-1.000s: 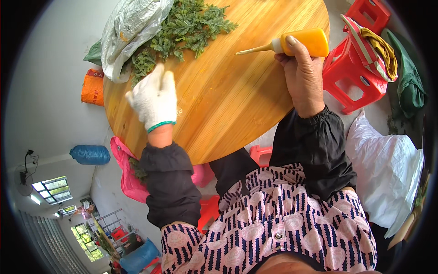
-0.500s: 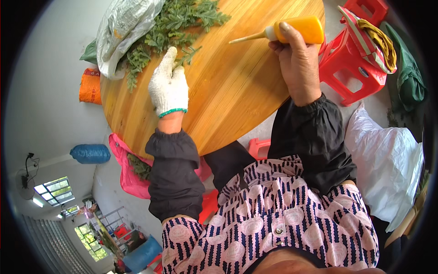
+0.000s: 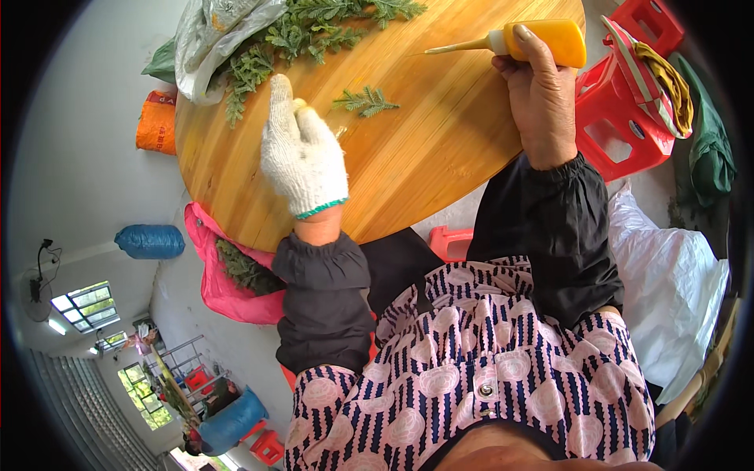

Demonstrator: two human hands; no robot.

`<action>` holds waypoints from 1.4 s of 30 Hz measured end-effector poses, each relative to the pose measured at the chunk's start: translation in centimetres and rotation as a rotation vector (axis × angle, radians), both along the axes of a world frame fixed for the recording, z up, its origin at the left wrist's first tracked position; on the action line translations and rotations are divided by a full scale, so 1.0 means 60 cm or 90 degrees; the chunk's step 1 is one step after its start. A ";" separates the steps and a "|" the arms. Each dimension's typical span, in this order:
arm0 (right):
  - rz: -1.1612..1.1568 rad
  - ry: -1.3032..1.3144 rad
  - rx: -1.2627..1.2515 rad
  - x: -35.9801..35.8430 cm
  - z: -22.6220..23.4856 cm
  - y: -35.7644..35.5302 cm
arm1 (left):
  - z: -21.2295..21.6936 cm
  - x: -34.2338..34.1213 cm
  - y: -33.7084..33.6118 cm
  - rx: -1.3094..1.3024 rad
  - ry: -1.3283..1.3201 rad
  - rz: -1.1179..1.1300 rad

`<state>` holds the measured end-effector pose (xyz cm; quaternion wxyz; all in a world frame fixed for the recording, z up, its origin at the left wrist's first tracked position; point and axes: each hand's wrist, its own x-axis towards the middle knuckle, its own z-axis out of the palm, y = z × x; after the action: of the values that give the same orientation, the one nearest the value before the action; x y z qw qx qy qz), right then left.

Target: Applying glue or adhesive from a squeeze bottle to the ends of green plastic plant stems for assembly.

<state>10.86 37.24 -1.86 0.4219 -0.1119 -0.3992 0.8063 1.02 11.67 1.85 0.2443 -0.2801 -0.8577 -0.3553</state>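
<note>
My right hand [image 3: 543, 106] is bare and wrapped round a yellow squeeze bottle [image 3: 559, 43], held on its side above the table. The bottle's long thin nozzle [image 3: 459, 46] points left. In a white knitted glove with a green cuff, my left hand [image 3: 302, 149] hovers over the table, index finger stretched out and thumb apart; nothing shows in its grasp. Just right of its fingers a small green needle-leaf sprig [image 3: 366, 102] lies by itself on the round wooden table [image 3: 424, 149]. A heap of similar sprigs [image 3: 306, 35] spreads at the far left.
A whitish plastic sack [image 3: 206, 59] lies beside the heap. Below the table's left edge, a pink bag [image 3: 212, 271] holds more greenery. Right of the table stand red plastic stools [image 3: 628, 118], one with a striped cloth bag on it, and a white sack [image 3: 667, 267].
My left hand has come away from the sprig, which now lies apart on the table. The bottle remains in my right hand, and the whole view has shifted slightly.
</note>
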 end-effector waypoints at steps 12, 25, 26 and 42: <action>0.109 0.014 0.074 0.020 0.012 -0.021 | -0.061 0.008 0.036 0.016 -0.221 -0.044; 0.110 -0.051 0.222 0.009 0.048 -0.076 | -0.036 0.008 0.047 -0.114 -0.087 -0.036; 0.111 -0.072 0.251 0.009 0.051 -0.077 | -0.039 0.007 0.046 -0.112 -0.088 -0.035; 0.135 -0.112 0.483 -0.011 0.064 -0.100 | -0.030 0.015 0.054 -0.221 -0.061 0.044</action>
<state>10.22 31.25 2.01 0.3120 0.0250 -0.7125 0.6280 1.95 14.88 0.07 0.1630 -0.2715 -0.9259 -0.2060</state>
